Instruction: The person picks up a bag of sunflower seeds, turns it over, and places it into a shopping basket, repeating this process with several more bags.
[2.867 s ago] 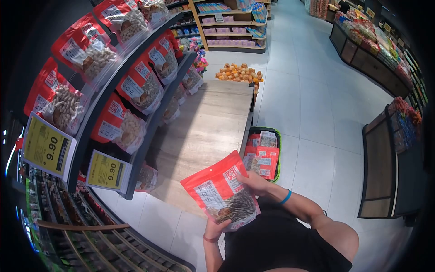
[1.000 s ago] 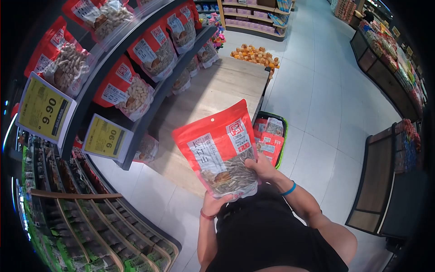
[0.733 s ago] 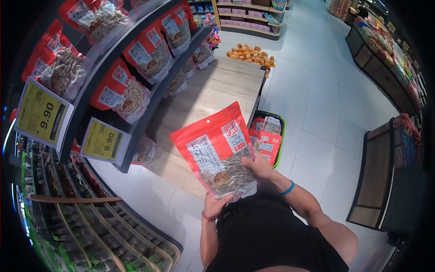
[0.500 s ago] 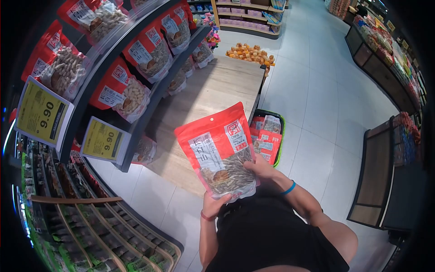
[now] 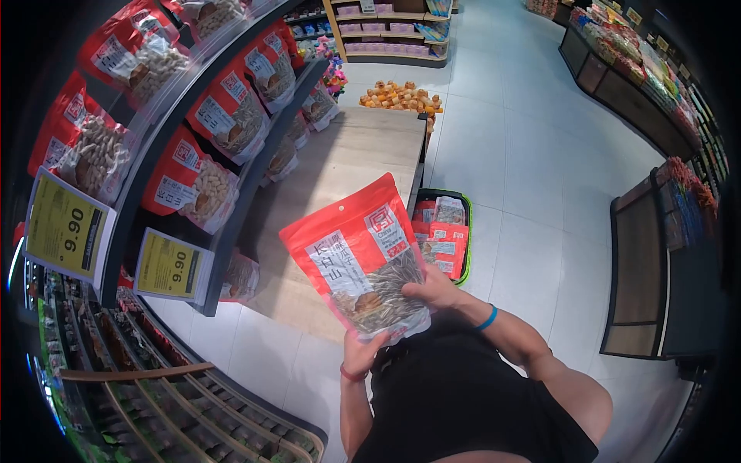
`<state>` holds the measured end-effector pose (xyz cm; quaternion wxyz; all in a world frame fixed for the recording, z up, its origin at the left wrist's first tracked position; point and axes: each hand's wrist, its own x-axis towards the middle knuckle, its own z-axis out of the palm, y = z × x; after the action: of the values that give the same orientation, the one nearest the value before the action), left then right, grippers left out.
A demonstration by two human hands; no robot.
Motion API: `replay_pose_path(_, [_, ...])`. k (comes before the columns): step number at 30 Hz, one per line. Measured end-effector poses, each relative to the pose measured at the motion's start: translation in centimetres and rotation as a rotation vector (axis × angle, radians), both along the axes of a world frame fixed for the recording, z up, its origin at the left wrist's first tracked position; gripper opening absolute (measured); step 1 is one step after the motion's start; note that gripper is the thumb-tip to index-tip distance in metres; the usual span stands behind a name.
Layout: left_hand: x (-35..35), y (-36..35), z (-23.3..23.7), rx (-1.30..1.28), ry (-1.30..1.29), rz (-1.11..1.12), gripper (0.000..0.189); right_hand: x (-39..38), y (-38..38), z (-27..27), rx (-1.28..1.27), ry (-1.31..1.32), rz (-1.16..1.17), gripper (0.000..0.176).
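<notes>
A red bag of sunflower seeds (image 5: 360, 266), with a clear window and white label panels, is held tilted in front of my body. My left hand (image 5: 363, 353) grips its lower left corner, thumb on the front. On the right edge, my right hand (image 5: 432, 289) clasps the bag with its thumb over the window; the other fingers are hidden behind. Beyond the bag lies a wooden display surface (image 5: 340, 158). A green-rimmed basket (image 5: 468, 231) holding several red bags stands on the floor past my right hand.
At the left, a dark shelf (image 5: 255, 131) carries several red bags of peanuts and seeds, with yellow price signs (image 5: 68, 228) on its edge. Lower left is a slatted rack (image 5: 154, 401) of packets. A wooden-sided display (image 5: 637, 270) borders the tiled aisle (image 5: 532, 193) on the right.
The view has turned slightly to the right, so the shelf and basket sit further left. Both hands still hold the bag, which appears slightly further left.
</notes>
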<state>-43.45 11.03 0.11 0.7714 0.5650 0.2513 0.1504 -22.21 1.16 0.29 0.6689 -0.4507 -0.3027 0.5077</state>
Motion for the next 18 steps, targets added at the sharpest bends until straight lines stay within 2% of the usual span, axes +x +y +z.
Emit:
replay_pose_path(4, [0.3,0.1,0.0,0.020,-0.007,-0.029,0.046,0.7,-0.1,-0.4,-0.050,-0.159,0.002,0.064])
replay_pose_path(9, [1.3,-0.2,-0.8,0.011,-0.087,0.012,0.050,1.2,-0.6,-0.3,-0.083,-0.099,-0.052,0.064])
replay_pose_path(12, [1.3,0.0,-1.5,-0.110,-0.068,-0.010,0.050,1.1,-1.0,0.7,-0.049,-0.048,-0.091,0.063])
replay_pose_path(14, [1.5,-0.2,-1.4,-0.100,-0.035,-0.040,0.051,1.2,-1.1,1.0,-0.015,-0.023,-0.108,0.062])
replay_pose_path(16, [1.5,-0.7,-1.1,-0.092,-0.001,-0.062,0.051,1.4,-1.1,1.0,-0.045,-0.149,-0.079,0.064])
replay_pose_path(18, [1.6,-0.8,-0.7,-0.111,-0.024,-0.015,0.052,1.4,-1.1,1.0,-0.039,-0.166,-0.061,0.067])
